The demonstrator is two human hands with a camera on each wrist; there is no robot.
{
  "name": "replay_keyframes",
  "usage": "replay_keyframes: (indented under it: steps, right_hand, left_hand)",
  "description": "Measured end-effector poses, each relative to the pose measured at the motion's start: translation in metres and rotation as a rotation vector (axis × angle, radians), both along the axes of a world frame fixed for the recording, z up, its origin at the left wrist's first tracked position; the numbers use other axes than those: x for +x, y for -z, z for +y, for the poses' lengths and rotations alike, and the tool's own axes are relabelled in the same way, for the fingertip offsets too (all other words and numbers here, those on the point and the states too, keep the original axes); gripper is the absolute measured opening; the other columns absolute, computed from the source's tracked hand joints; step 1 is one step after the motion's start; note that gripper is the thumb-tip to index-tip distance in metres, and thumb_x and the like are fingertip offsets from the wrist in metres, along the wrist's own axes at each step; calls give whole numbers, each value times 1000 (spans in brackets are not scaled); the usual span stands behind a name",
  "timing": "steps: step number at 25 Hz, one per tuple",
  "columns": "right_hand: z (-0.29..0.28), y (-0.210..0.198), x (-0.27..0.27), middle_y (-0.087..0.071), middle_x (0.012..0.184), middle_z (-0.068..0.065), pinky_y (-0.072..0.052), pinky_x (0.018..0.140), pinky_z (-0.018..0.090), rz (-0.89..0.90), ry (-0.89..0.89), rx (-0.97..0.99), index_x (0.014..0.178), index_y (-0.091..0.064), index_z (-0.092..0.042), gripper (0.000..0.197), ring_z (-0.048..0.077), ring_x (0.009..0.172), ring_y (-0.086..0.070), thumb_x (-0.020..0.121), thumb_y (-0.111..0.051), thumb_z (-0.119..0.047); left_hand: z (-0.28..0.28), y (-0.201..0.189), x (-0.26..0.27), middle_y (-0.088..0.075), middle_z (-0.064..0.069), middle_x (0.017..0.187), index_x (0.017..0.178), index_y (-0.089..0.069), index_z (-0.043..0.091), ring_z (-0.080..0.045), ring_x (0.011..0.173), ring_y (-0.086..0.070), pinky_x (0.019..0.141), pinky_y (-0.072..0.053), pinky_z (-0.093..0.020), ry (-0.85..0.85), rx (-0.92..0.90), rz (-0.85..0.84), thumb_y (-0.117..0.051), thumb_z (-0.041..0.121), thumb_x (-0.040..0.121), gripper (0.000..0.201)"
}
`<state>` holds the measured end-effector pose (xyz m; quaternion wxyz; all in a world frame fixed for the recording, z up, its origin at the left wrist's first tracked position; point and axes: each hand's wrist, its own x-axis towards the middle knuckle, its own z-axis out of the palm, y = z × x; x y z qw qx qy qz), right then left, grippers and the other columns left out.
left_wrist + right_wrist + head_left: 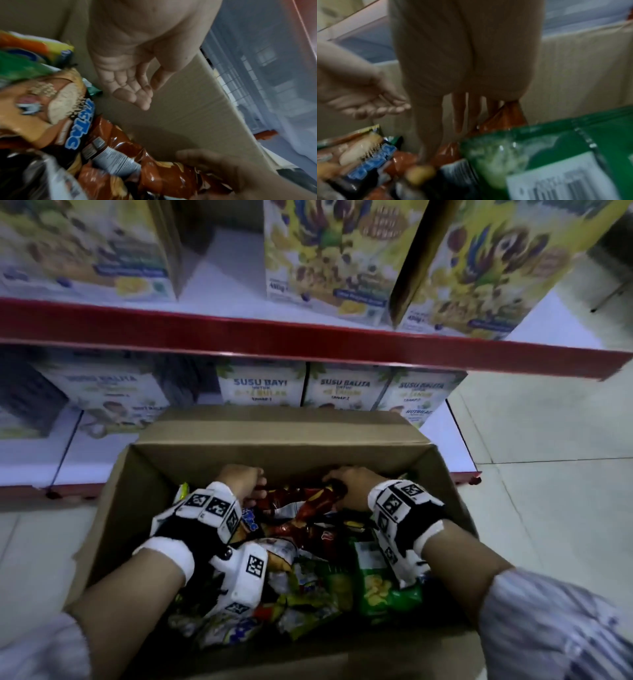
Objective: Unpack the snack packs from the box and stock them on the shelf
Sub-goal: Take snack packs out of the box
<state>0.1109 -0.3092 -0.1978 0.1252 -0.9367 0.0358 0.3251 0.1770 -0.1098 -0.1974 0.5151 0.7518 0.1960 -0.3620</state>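
Note:
An open cardboard box (281, 454) on the floor holds several mixed snack packs. Both hands reach into its far end. My left hand (245, 482) hovers by the far wall with palm open and fingers relaxed (135, 94), holding nothing. My right hand (346, 486) grips the top end of a glossy red snack pack (308, 505), thumb in front and fingers (458, 119) behind it. That red pack (163, 175) lies across the pile between the two hands. The store shelf (308, 337) with its red front edge stands just beyond the box.
Big cereal boxes (325, 251) stand on the upper shelf with a gap left of centre. Milk-powder boxes (260, 386) fill the lower shelf. A green snack pack (376, 587) lies under my right wrist. Tiled floor (548, 474) runs to the right.

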Motion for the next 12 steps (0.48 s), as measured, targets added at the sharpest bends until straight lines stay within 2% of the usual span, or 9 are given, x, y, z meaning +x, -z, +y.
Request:
replay_keyframes:
  steps: [2,4,7,9,12]
  right_hand:
    - [-1,16,3,-48,140,3,-33,104,39,3,-117,-153,138,-43,-30,64,28,127,-45,80,-68,-42]
    - [-2,24,6,-51,137,3,-36,101,37,-19,-153,-234,137,-45,-31,67,28,124,-49,77,-72,-42]
    - [3,15,6,-58,129,8,-48,96,36,-74,-78,-183,129,-57,-23,63,29,114,-57,70,-81,-28]
    - [7,-10,4,-63,122,5,-49,92,33,-129,-75,-158,122,-63,-23,56,25,109,-60,69,-82,-24]
    - [8,-81,-9,-68,94,-17,-46,81,25,-311,21,-29,98,-70,-43,35,9,90,-62,65,-81,-44]
  left_hand:
    - [0,13,6,-56,-1,72,76,-54,13,-2,24,-48,35,-34,-14,47,9,-46,-42,14,99,26]
    - [2,20,9,-58,-1,71,73,-53,11,-4,28,-51,43,-36,-18,107,14,-88,-44,15,98,27]
    - [8,14,8,-61,-1,73,77,-55,13,-8,40,-58,53,-38,-23,237,27,-103,-44,23,99,26]
    - [14,3,3,-61,-1,77,83,-56,14,-12,54,-61,55,-43,-24,333,53,-120,-44,29,100,26]
    - [22,-30,-4,-64,-4,79,99,-60,14,-17,65,-63,53,-52,-28,442,41,-156,-40,40,100,33]
